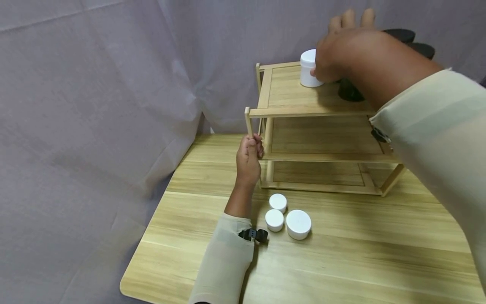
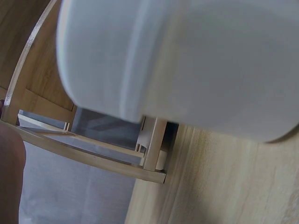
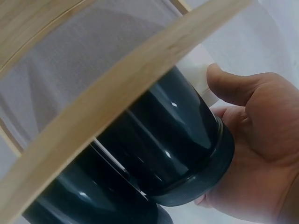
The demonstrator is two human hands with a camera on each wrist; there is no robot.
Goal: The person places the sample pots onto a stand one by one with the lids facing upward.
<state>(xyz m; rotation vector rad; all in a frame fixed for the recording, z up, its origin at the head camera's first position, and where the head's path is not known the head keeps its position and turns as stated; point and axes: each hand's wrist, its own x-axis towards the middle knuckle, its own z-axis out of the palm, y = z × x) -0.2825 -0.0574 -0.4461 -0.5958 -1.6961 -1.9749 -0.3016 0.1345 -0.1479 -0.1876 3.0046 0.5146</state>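
Observation:
In the head view my left hand grips the front left post of a three-tier wooden shelf. Part of that hand shows at the left edge of the left wrist view. Up on the top tier, my right hand pinches a white lidded jar at its right side, with several fingers raised. The right wrist view shows the thumb against the white jar; its other fingers are partly hidden behind a glossy dark jar.
Several dark jars stand on the top tier, partly covered by my right arm. Three white lidded tubs, the largest at the right, sit on the wooden table before the shelf. A grey curtain hangs behind and to the left.

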